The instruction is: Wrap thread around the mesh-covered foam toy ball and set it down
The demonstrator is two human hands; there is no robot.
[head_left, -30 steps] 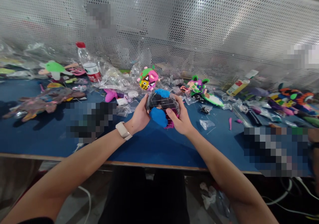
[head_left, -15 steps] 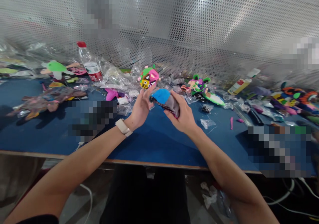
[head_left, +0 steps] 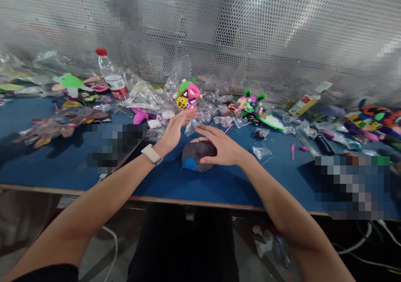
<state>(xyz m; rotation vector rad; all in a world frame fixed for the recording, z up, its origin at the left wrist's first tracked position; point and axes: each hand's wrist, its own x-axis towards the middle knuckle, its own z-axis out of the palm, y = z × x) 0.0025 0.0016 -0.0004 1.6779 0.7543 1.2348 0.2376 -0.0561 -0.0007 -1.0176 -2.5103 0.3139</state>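
Observation:
A dark grey lump of modelling clay (head_left: 198, 153) with a blue patch on its front left sits low over the blue table (head_left: 188, 188); I cannot tell whether it rests there. My right hand (head_left: 223, 146) curves around its right side, thumb in front and fingers across the top. Behind and left of the lump, my left hand (head_left: 176, 132) is stretched out flat with nothing in it. A pale watch band (head_left: 152, 153) circles the left wrist. Past the left fingertips stands a colourful round clay animal head (head_left: 188, 96) with a yellow cat face.
A red-capped bottle (head_left: 117, 85) and crumpled clear plastic line the back, against a perforated metal panel (head_left: 200, 27). A flattened brown clay piece (head_left: 62, 125) lies left. Clay figures (head_left: 252, 104) and a yellow carton (head_left: 303, 105) stand right. Blurred-out objects flank both sides.
The clay lump has come down toward the table and turned, now showing mostly grey with the blue patch low. The right hand moved down with it; the left hand has flattened away from it.

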